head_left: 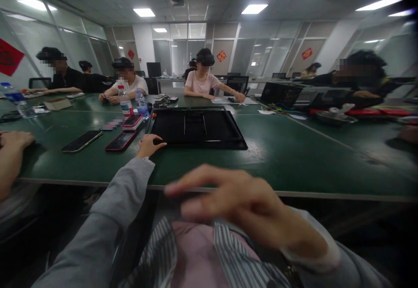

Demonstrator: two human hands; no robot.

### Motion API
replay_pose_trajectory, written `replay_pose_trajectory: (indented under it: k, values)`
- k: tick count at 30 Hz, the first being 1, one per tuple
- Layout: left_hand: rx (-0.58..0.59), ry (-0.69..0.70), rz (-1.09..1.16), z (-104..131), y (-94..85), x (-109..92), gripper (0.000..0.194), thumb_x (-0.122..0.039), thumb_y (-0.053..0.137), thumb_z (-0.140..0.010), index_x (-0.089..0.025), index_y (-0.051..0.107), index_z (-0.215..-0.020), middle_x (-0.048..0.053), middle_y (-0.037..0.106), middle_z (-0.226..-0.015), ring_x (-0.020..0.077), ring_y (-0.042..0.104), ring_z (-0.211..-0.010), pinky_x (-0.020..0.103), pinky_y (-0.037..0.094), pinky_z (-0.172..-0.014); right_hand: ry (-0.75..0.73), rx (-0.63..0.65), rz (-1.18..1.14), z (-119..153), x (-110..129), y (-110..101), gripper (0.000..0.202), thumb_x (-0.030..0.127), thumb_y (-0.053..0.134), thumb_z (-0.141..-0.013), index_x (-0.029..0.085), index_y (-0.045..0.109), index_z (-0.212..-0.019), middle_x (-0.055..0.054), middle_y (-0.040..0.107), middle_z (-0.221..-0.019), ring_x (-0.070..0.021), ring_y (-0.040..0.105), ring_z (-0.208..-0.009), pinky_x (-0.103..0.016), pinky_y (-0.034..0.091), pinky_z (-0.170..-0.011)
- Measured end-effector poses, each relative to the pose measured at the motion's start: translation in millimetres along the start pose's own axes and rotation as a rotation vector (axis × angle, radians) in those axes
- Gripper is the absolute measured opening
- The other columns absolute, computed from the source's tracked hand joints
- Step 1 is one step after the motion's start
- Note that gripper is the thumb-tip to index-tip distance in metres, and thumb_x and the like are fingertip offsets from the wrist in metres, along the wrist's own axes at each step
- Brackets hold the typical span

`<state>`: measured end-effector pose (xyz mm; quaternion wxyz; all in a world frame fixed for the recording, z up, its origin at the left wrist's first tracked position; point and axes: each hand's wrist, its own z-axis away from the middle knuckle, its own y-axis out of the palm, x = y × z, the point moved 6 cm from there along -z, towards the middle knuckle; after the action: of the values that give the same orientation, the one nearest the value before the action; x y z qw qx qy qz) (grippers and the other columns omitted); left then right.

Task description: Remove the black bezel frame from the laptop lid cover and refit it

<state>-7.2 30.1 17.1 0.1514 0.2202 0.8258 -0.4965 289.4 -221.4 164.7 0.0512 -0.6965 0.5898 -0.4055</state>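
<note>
Left hand (148,145): fingers loosely curled, holding nothing, thumb resting against the near left corner of the flat black rectangular panel (197,128), apparently steadying it. The panel lies flat near the green table's (294,157) front edge. Right hand (241,205): fingers spread, empty, blurred, hanging before that edge.

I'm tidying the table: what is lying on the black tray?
The tray looks bare: only its ribbed bottom shows. The left hand touches its near left corner, hiding that spot; its far rim hides whatever is behind.
</note>
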Motion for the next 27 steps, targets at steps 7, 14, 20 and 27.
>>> replay_pose_trajectory:
  k: [7,14,20,27]
  values:
    - [-0.004,0.001,-0.06,3,-3.2,-9,0.035,-0.06,0.074,-0.083,-0.028,0.076,-0.098,0.009,0.068,-0.126,0.0364,0.045,-0.132,0.058,0.032,-0.109,0.349,-0.181,0.696,23,-201,-83,0.045,0.032,0.046,-0.1,0.034,0.062,-0.142,-0.011,0.053,-0.147,-0.0318,0.045,-0.139,-0.061,0.037,-0.116]
    - [-0.215,-0.351,-0.152,-6,-17.8,21,0.061,-0.05,0.059,-0.095,-0.016,0.054,-0.145,0.021,0.054,-0.147,0.035,0.046,-0.138,0.05,0.041,-0.108,0.803,-0.442,0.958,111,-324,-157,0.065,0.037,0.054,-0.093,0.017,0.048,-0.154,-0.023,0.043,-0.155,-0.0444,0.039,-0.142,-0.07,0.035,-0.111]
    - [-0.037,-0.482,-0.079,-18,-6.7,43,0.045,-0.04,0.058,-0.094,-0.018,0.065,-0.133,0.017,0.068,-0.132,0.0358,0.059,-0.128,0.049,0.045,-0.106,0.991,-0.629,0.594,125,-377,-183,0.064,0.038,0.063,-0.087,0.01,0.056,-0.144,-0.02,0.062,-0.138,-0.0339,0.058,-0.129,-0.05,0.044,-0.113]
    - [-0.126,-0.433,-0.004,-20,-11.4,39,0.044,-0.03,0.053,-0.096,-0.013,0.063,-0.136,0.016,0.069,-0.132,0.0302,0.062,-0.125,0.04,0.046,-0.106,0.931,-0.602,0.536,122,-387,-179,0.051,0.026,0.059,-0.084,0.013,0.067,-0.133,-0.014,0.069,-0.131,-0.0283,0.064,-0.123,-0.045,0.048,-0.111]
